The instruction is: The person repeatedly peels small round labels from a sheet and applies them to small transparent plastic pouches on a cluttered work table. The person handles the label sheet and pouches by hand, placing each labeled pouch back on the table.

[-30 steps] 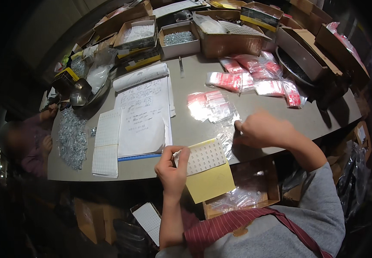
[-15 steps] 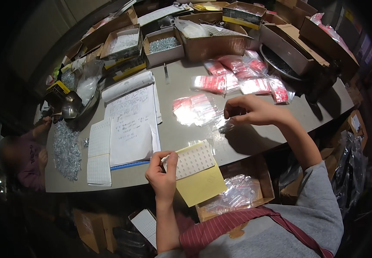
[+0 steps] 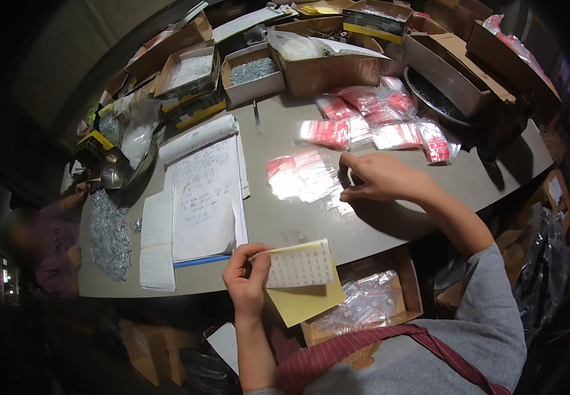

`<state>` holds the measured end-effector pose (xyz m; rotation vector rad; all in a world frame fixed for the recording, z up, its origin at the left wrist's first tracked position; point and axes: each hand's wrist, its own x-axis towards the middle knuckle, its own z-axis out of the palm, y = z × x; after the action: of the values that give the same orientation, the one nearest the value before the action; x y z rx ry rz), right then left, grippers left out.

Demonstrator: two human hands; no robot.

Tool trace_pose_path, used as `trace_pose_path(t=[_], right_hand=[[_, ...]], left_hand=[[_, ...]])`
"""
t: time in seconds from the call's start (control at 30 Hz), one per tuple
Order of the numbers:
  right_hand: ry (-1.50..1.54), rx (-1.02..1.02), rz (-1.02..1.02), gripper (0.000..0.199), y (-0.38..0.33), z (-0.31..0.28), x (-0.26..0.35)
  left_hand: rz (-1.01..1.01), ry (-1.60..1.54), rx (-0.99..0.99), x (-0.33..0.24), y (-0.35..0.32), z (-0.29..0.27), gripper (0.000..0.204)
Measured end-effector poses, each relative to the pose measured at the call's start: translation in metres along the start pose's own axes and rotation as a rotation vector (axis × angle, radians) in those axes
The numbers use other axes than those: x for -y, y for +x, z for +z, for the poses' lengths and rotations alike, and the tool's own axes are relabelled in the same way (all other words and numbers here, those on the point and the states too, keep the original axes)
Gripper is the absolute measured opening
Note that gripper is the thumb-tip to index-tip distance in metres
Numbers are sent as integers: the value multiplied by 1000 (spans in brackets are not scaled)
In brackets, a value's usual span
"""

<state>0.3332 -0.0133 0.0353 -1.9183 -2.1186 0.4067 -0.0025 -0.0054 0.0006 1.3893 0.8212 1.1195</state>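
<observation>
Label sheet point(image 3: 298, 265) sits pinched in the left hand point(image 3: 247, 278); since a second ago, the right hand point(image 3: 380, 176) has drawn away from it to the edge of the small plastic bags point(image 3: 301, 174) on the surface point(image 3: 282, 227). On my feed I cannot tell whether it grips one. White carton point(image 3: 257, 90) holds metal fasteners point(image 3: 252, 71); cardboard box point(image 3: 412, 288), partly hidden by the striped apron point(image 3: 328, 354), holds clear bags point(image 3: 367, 296).

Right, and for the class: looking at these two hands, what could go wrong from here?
The left hand pinches the printed white sheet and yellow sheet near one side, so they might slip, perhaps towards the open cardboard box below. The right hand is close beside overlapping small bags; a brush could scatter them.
</observation>
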Motion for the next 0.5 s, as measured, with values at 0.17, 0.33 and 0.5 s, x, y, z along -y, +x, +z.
trace_pose_path(t=[0.17, 0.33, 0.5], right_hand=[[290, 276, -64, 37, 13, -15, -25], [856, 337, 92, 25, 4, -34, -20], [1246, 101, -74, 20, 3, -14, -7]], left_hand=[[-235, -42, 139, -22, 20, -4, 15], [-491, -348, 199, -23, 48, -9, 16], [-564, -465, 581, -13, 86, -1, 21]])
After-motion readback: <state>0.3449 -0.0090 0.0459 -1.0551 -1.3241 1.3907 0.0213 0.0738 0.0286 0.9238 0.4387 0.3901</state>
